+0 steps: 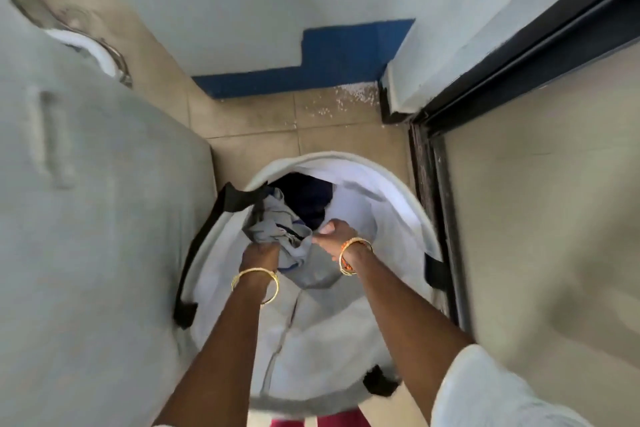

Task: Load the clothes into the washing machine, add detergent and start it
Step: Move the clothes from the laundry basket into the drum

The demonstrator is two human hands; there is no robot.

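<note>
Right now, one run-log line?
phase: unloading hamper | left hand: gripping grey garment | right hand: gripping same garment | washer: untouched

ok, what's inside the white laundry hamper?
A grey garment gripped by both hands, left hand and right hand, with dark navy clothing behind it. Anything deeper is covered.

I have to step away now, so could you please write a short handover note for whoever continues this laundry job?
Left hand and right hand: both grip a grey garment over the white laundry hamper.
A dark garment lies deeper inside the hamper.
The washing machine stands to the left; its opening is not visible.
Done: one garment gripped.
Left: load the clothes, add detergent, start the machine.
</note>
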